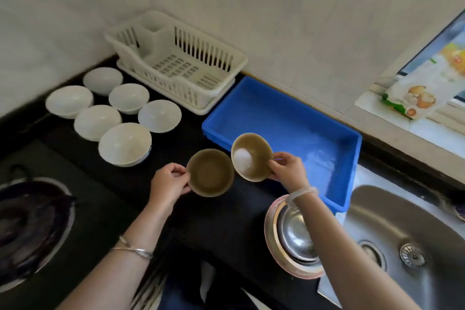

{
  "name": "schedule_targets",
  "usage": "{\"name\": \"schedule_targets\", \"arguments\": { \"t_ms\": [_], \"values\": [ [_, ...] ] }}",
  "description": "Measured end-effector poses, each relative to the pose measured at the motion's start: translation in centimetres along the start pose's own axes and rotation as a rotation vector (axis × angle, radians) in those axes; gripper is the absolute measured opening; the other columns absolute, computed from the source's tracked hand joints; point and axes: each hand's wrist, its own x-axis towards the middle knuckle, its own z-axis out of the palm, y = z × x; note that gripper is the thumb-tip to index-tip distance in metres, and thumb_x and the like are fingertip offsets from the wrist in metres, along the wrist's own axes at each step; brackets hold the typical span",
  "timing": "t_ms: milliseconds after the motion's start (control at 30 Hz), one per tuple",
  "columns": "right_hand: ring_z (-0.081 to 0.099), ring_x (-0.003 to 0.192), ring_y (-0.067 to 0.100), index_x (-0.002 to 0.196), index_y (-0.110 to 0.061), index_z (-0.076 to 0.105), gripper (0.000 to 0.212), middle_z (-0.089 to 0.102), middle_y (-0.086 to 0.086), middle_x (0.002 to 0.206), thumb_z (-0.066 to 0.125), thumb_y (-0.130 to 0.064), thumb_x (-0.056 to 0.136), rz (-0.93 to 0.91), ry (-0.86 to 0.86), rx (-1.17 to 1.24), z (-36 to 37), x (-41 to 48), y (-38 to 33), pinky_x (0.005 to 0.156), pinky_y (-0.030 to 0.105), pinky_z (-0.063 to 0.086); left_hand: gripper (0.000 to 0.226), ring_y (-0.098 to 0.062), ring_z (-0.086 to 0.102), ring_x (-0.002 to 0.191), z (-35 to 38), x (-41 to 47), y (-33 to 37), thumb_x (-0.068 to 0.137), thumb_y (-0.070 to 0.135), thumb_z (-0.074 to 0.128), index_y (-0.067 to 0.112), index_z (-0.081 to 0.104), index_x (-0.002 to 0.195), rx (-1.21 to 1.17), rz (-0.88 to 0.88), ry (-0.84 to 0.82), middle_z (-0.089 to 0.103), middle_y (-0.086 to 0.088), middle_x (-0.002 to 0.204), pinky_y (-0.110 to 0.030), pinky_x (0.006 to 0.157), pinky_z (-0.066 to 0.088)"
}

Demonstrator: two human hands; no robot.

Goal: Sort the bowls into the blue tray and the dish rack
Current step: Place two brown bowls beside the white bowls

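Brown bowls, one in each hand.
Left hand [169, 182] clamps a bowl [210, 172]; right hand [288, 170] pinches a tilted bowl [252, 156] beside the tray [289, 118], perhaps touching.

My arms are bare, sleeveless; thin silver bangles [133, 246] circle my left wrist, a pale translucent bangle [303, 192] my right.
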Motion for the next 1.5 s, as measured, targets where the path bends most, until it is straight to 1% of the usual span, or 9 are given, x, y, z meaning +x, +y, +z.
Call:
{"name": "schedule_targets", "arguments": {
  "t_ms": [267,433,567,700,833,967,1200,1300,1500],
  "values": [
    [0.065,0.07,0.017,0.07,-0.018,0.068,0.024,0.065,0.002,0.068,0.055,-0.004,0.084,0.098,-0.09,-0.042,11.6,5.4,-0.8,0.062,0.022,0.056,0.008,-0.025,0.063,0.088,-5.7,5.6,-2.8,0.087,0.005,0.059,0.012,0.059,0.083,-0.068,-0.163,0.184,0.061,-0.014,0.1,-0.03,0.063,0.054],
    [0.07,0.08,0.028,0.09,0.009,0.067,0.018,0.069,0.021,0.083,0.052,-0.001,0.085,0.192,-0.055,-0.044,16.1,7.0,-0.7,0.07,0.029,0.058,0.013,-0.027,0.062,0.09,-7.4,7.4,-4.1,0.087,0.004,0.058,0.013,0.056,0.078,-0.079,-0.218,0.218,0.06,-0.016,0.098,-0.032,0.066,0.054],
    [0.067,0.071,0.02,0.075,-0.006,0.067,0.021,0.065,0.008,0.074,0.05,-0.003,0.087,0.216,-0.057,-0.064,18.5,7.6,-0.9,0.075,0.034,0.059,0.008,-0.029,0.063,0.094,-8.0,8.0,-4.5,0.088,0.003,0.057,0.01,0.057,0.084,-0.097,-0.231,0.238,0.06,-0.016,0.098,-0.033,0.068,0.054],
    [0.061,0.062,0.01,0.067,-0.016,0.063,0.027,0.062,0.0,0.068,0.051,-0.005,0.089,0.259,-0.054,-0.074,19.9,7.8,-0.9,0.065,0.027,0.057,0.006,-0.03,0.062,0.095,-8.4,8.0,-4.8,0.088,0.003,0.055,0.008,0.057,0.087,-0.101,-0.245,0.244,0.06,-0.017,0.101,-0.033,0.068,0.055],
    [0.061,0.066,0.014,0.064,-0.022,0.054,0.032,0.059,0.0,0.069,0.051,-0.004,0.09,0.335,-0.032,0.009,20.4,8.3,-0.9,0.081,0.038,0.058,0.007,-0.032,0.062,0.097,-8.4,7.8,-4.9,0.089,0.003,0.055,0.009,0.056,0.086,-0.128,-0.257,0.254,0.059,-0.018,0.104,-0.034,0.067,0.054],
    [0.063,0.077,0.019,0.068,-0.023,0.053,0.029,0.059,0.0,0.072,0.052,-0.005,0.09,0.342,-0.051,0.043,20.8,8.5,-1.1,0.084,0.038,0.056,0.007,-0.03,0.063,0.096,-8.3,7.6,-4.8,0.089,0.004,0.055,0.011,0.057,0.087,-0.144,-0.241,0.288,0.061,-0.017,0.106,-0.034,0.066,0.055],
    [0.066,0.089,0.024,0.095,-0.014,0.063,0.015,0.066,0.011,0.099,0.051,-0.007,0.091,0.344,-0.117,0.061,20.5,8.4,-0.9,0.076,0.031,0.056,0.006,-0.028,0.063,0.094,-8.0,7.3,-4.7,0.089,0.005,0.055,0.01,0.058,0.09,-0.157,-0.227,0.322,0.062,-0.014,0.103,-0.034,0.069,0.055],
    [0.066,0.091,0.024,0.12,-0.011,0.057,0.028,0.064,0.009,0.095,0.05,-0.01,0.093,0.354,-0.151,0.081,20.3,8.1,-0.9,0.08,0.033,0.055,0.006,-0.028,0.063,0.094,-8.0,7.2,-4.7,0.089,0.005,0.056,0.01,0.059,0.092,-0.145,-0.213,0.333,0.062,-0.014,0.103,-0.033,0.069,0.055],
    [0.064,0.092,0.019,0.126,-0.013,0.055,0.032,0.063,0.002,0.092,0.051,-0.017,0.094,0.31,-0.19,0.023,19.0,7.4,-1.0,0.086,0.034,0.055,0.024,-0.024,0.063,0.095,-8.2,6.6,-4.7,0.089,0.007,0.056,0.006,0.062,0.112,-0.06,-0.152,0.314,0.064,-0.014,0.112,-0.038,0.082,0.056]
  ]
}}
